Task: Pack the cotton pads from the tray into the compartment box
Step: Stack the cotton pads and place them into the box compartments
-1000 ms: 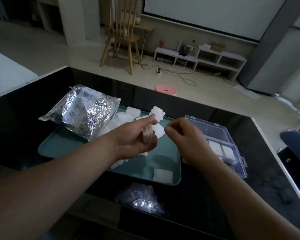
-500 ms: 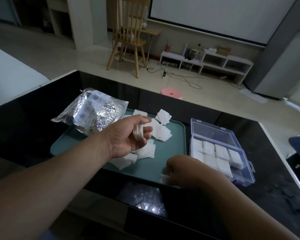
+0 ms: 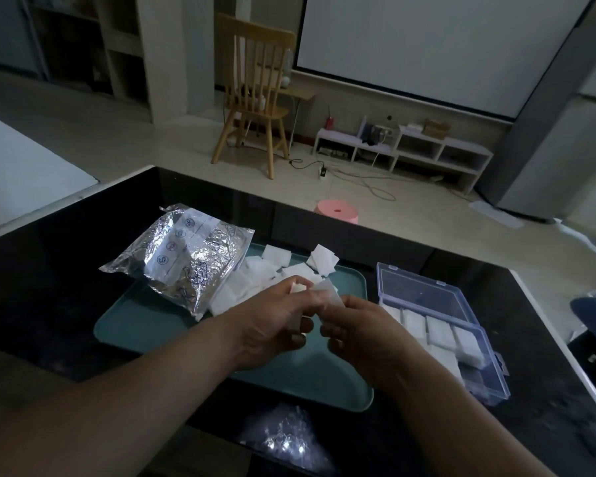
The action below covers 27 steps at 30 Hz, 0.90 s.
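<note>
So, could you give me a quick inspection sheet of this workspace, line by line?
Surface: glossy black table, with a light reflected near its front edge.
Job's things: teal tray with loose cotton pads at its far side; clear compartment box right of the tray, lid open, several compartments filled with pads.
Clutter: crinkled foil bag lying over the tray's far left corner.
Grips: left hand holds a small stack of pads; right hand appears to pinch a single pad beside it, above the tray.
Cables: white cord and power strip on the floor beyond the table.
Surroundings: wooden chair, pink stool, low white shelf, projection screen.
</note>
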Each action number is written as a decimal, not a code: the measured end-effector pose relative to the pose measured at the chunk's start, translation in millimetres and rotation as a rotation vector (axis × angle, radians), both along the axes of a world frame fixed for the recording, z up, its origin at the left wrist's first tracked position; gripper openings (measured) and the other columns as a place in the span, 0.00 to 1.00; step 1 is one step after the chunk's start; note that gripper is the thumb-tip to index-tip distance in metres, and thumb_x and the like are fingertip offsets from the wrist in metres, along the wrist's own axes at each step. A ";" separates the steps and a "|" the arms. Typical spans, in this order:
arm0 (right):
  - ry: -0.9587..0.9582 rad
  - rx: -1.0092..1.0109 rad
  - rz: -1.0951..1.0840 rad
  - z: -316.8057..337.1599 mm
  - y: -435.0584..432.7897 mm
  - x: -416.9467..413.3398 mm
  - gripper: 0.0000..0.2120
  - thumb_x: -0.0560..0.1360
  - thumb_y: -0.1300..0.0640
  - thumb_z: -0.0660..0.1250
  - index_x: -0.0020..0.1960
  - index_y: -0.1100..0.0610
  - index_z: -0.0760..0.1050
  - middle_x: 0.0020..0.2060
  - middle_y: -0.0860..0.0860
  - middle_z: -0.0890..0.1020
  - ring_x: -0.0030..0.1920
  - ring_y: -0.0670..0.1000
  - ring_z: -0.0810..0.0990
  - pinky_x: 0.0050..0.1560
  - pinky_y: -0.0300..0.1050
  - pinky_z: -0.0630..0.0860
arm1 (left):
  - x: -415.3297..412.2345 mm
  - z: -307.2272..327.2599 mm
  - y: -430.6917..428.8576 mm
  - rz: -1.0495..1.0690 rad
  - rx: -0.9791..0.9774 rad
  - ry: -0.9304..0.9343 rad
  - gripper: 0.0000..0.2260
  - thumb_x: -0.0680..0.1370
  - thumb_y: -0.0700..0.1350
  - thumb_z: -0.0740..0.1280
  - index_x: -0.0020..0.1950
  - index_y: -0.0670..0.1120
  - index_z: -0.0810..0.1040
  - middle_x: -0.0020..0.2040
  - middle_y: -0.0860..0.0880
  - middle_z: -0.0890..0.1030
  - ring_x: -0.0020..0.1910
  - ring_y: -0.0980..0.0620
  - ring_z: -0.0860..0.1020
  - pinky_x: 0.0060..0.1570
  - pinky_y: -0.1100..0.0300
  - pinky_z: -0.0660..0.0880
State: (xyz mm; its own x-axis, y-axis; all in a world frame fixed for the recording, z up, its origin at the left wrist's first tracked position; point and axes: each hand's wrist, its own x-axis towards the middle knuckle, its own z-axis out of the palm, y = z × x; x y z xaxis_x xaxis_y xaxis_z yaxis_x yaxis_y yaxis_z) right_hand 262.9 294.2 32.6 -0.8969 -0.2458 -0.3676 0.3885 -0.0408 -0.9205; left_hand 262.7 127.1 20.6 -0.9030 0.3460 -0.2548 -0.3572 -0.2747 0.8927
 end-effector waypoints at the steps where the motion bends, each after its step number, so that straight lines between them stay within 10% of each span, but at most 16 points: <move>1: 0.009 0.033 0.011 -0.9 -1.4 0.0 0.04 0.77 0.62 0.72 0.51 0.59 0.80 0.36 0.51 0.82 0.37 0.46 0.78 0.42 0.43 0.72 | -1.1 0.5 -0.3 0.007 0.009 0.000 0.06 0.79 0.45 0.71 0.47 0.51 0.75 0.39 0.51 0.77 0.33 0.55 0.71 0.27 0.64 0.63; 12: -0.092 -0.029 -0.012 -7.5 -12.4 -2.2 0.04 0.79 0.59 0.69 0.45 0.56 0.77 0.32 0.50 0.72 0.30 0.47 0.67 0.34 0.42 0.62 | -1.0 3.3 -0.3 0.071 0.018 0.070 0.06 0.80 0.40 0.69 0.49 0.50 0.74 0.40 0.49 0.79 0.34 0.55 0.76 0.27 0.63 0.64; 27: 0.325 0.380 -0.142 -5.6 -16.5 7.1 0.17 0.76 0.45 0.74 0.44 0.59 0.78 0.34 0.52 0.75 0.34 0.51 0.71 0.37 0.49 0.70 | -7.1 0.0 -4.1 0.136 0.088 -0.053 0.11 0.82 0.38 0.62 0.64 0.47 0.76 0.44 0.44 0.82 0.42 0.48 0.82 0.39 0.54 0.80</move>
State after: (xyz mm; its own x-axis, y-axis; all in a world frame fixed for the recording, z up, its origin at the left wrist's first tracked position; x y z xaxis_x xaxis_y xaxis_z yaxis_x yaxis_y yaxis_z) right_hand 270.0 277.6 27.0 -0.9944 -0.0170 -0.1045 0.0952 0.2883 -0.9528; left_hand 255.6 123.0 20.7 -0.9290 0.2446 -0.2778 -0.3577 -0.4001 0.8438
